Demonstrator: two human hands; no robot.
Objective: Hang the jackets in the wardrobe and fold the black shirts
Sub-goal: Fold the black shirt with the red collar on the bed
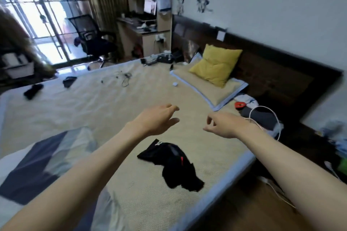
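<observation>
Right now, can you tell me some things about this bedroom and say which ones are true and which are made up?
1. The left hand holds the black shirt. False: both hands are empty above the bed, and the shirt lies crumpled below them.
2. A yellow cushion leans near the headboard. True.
3. The right hand grips a white cable. False: it holds nothing.
4. A black office chair stands by the window. True.
</observation>
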